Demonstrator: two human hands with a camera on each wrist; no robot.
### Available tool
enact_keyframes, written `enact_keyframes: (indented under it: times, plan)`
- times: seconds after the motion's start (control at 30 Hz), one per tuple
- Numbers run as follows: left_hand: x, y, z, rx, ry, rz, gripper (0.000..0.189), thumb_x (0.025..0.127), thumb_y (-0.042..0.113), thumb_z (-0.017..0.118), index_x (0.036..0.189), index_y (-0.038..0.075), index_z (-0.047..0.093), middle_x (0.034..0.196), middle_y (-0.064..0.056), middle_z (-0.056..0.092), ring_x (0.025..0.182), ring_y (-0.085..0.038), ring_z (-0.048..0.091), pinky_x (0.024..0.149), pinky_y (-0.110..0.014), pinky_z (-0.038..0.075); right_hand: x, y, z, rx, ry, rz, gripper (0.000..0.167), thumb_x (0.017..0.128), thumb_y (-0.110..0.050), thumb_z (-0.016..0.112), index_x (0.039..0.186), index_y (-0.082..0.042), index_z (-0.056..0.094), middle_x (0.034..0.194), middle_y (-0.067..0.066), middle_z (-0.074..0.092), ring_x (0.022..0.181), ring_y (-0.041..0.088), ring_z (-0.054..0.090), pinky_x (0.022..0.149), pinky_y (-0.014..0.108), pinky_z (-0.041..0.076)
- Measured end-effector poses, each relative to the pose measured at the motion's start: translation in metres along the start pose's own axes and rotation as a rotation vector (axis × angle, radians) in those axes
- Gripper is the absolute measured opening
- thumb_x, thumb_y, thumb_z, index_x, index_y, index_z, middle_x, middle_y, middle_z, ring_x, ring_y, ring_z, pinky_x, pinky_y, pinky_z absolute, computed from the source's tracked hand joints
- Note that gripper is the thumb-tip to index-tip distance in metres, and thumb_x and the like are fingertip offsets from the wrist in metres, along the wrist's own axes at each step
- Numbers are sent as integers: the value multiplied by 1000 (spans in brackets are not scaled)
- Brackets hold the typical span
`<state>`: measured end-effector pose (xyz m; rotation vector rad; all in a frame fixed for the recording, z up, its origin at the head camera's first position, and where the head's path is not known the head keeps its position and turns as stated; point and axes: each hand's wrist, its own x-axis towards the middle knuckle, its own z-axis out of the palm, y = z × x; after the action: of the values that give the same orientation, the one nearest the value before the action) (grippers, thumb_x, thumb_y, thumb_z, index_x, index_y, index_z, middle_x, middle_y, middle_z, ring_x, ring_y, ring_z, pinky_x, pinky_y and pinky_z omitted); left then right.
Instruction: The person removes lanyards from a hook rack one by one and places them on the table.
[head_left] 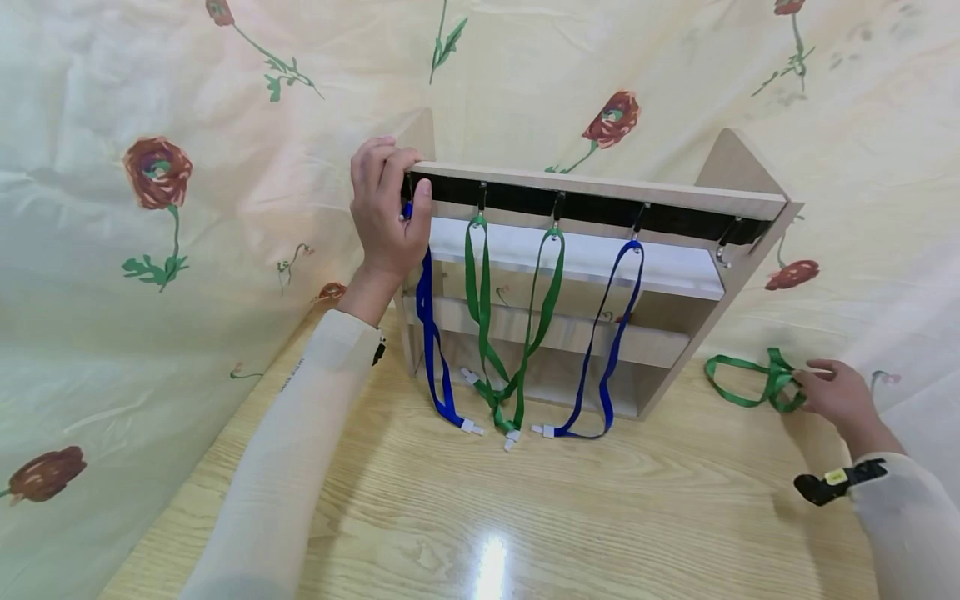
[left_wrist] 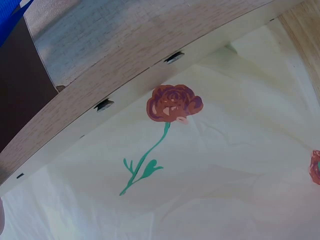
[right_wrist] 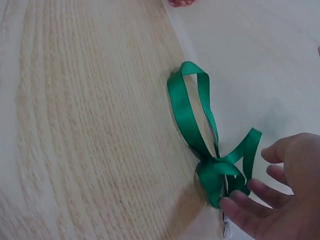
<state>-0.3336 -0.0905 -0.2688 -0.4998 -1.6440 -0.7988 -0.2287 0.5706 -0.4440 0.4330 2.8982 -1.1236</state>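
My left hand (head_left: 390, 204) grips the upper left corner of a wooden rack (head_left: 600, 183), fingers over the top edge and thumb in front. Four hooks along its black strip (head_left: 525, 198) carry lanyards: a blue one (head_left: 435, 350) below my left hand, two green ones (head_left: 480, 292) (head_left: 551, 292) in the middle, and another blue one (head_left: 611, 367). At the right, a loose green lanyard (right_wrist: 185, 112) lies bunched on the table. My right hand (right_wrist: 285, 195) is beside it, fingers apart and loosely bent, fingertips right at its loops.
The rightmost hook (head_left: 723, 250) bears no lanyard. White clips of the hanging lanyards reach down near the wooden table (head_left: 585, 517). A flowered cloth (head_left: 510, 92) hangs behind the rack and along both sides of the table.
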Motion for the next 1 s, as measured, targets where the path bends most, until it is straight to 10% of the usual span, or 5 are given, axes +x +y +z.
enact_keyframes:
  times: [0.17,0.3,0.5,0.73,1.0]
  plan:
    - [-1,0,1,-6,1,0,43,96,38,45,113,6,68,117,-15,65,135,-28,54,91,-50,59,-6,-7,-2,-103,76,6,59,107,-36,44,136,15,52,92,2,66,71,2,55,60,27,50]
    - [-2,1,2,-4,0,-1,43,96,38,44,113,6,68,117,-15,64,135,-28,54,90,-50,60,-13,-19,-1,-119,106,-2,59,108,-39,43,136,12,54,98,7,63,75,7,52,60,29,47]
    - [-1,1,3,-9,5,-1,43,96,38,45,113,6,68,118,-15,65,135,-28,54,89,-50,59,-20,-40,6,-21,180,-56,44,107,-42,47,122,-3,62,74,-23,57,66,2,54,58,28,48]
    - [-1,1,2,-8,3,-2,44,96,39,44,113,6,68,117,-15,65,135,-28,54,86,-51,59,-35,-78,8,212,229,-81,13,106,-36,54,104,-28,65,64,-19,60,56,6,57,50,26,45]
    - [-1,0,1,-7,9,0,44,97,39,45,113,6,69,117,-15,65,135,-28,53,89,-51,58,-57,-123,14,464,274,-206,7,104,-23,62,101,-24,69,59,-14,56,49,6,51,44,25,39]
